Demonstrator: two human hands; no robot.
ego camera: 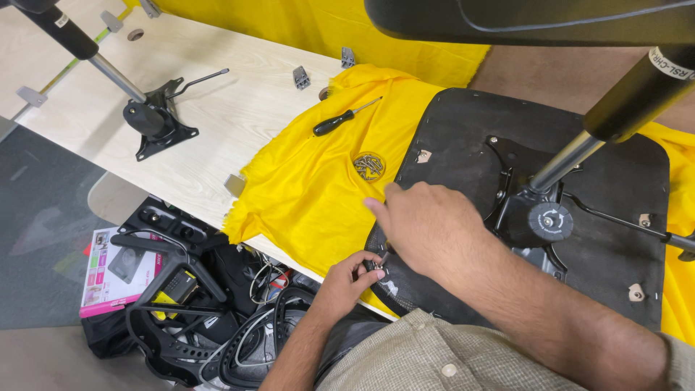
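The upturned chair seat (463,145) lies on a yellow cloth (304,188) for padding; the left hand (347,279) pinches a small fastener at its near edge, the right hand (427,224) steadying beside it, fingers loosely curled, clamped on nothing visible.

Open bench (217,123) and yellow cloth (304,195) lie left of the seat base (463,145), broken only by a screwdriver (340,119) and screw pile (369,166). Right, the gas cylinder (601,123) and mechanism (543,217) block passage.
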